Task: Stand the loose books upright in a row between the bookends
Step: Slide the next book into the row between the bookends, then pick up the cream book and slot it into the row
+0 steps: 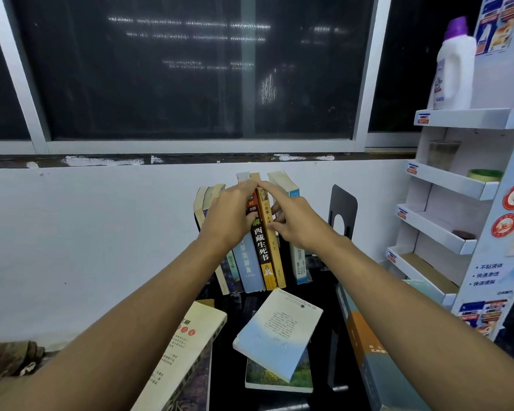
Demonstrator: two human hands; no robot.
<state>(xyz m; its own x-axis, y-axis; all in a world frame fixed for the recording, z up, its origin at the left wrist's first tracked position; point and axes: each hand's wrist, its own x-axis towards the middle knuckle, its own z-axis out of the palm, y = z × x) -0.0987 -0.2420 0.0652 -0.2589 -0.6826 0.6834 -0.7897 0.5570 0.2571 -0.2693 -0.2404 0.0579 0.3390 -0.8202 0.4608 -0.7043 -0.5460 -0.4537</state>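
Row of books: upright against the wall, with a few at the left end leaning a bit. Left end support hidden behind the arm, so can't tell where it sits.
Left hand: laid over the spines, fingers fairly straight and close together, tips up by the top of the dark book. Probably bracing the row so nothing flops while the neighbour gets squared up.
Right hand: index finger stretched onto the top edge of the tan book, other fingers curled into the gap on its right, thumb at the spine. Looks like a pinch on that book, nudging it flush against the dark one.
Tan book vs hands: right between the two, touched by both, standing straight.
White-and-blue book: just right of the tan one, tilted away from it.
Black bookend: near that last book but apart from it, so room left, presumably for the loose ones.
Loose ones: pale blue book flat on a green book, cream book at near left, grey-and-orange book at near right. All well short of the hands, not yet stood up.
Risk, imo: dropping the brace too early and the leaners sliding.
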